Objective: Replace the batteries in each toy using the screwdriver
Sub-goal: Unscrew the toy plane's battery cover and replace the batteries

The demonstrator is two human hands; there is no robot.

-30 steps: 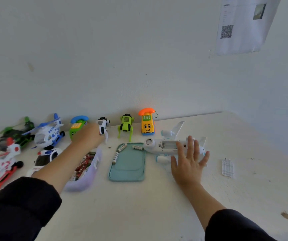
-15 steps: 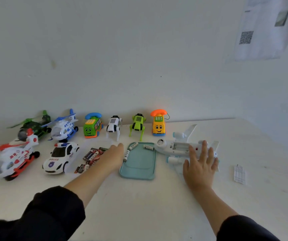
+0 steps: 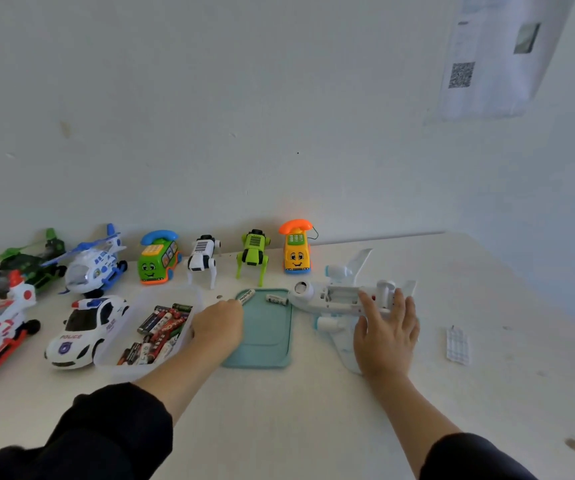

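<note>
plane's open, batteries still going in, lots of toys left

head view: the white plane (image 3: 339, 299) lies belly up just right of the teal tray (image 3: 265, 341), its battery bay uncovered. the right hand (image 3: 385, 332) presses it flat with straight fingers. the left hand (image 3: 218, 322) sits at the tray's left edge, curled around a white battery (image 3: 246, 296). another battery (image 3: 276, 300) lies on the tray. i'd say this one's about halfway, and the row of toys by the wall looks untouched. no screwdriver that i can spot.
</note>
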